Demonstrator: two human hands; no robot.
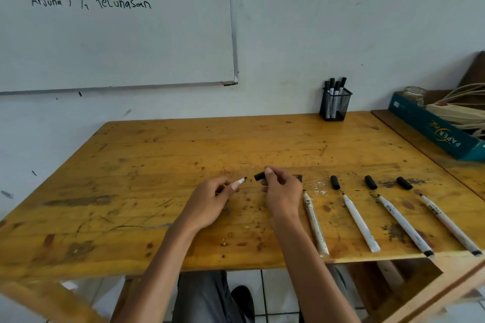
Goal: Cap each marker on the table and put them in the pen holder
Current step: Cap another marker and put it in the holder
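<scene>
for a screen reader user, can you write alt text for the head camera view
A person's left hand holds an uncapped white marker and the right hand pinches a black plastic cap near its tip, over a worn wooden table. Four more uncapped white markers and loose black caps lie to the right; a black mesh pen holder stands behind.

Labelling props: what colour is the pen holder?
Black wire mesh pen holder, clearest in the head view.

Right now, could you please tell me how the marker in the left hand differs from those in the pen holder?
The marker in the left hand is uncapped; the markers in the pen holder wear black caps. The held marker points sideways; those stand upright. Both have white barrels.
</scene>
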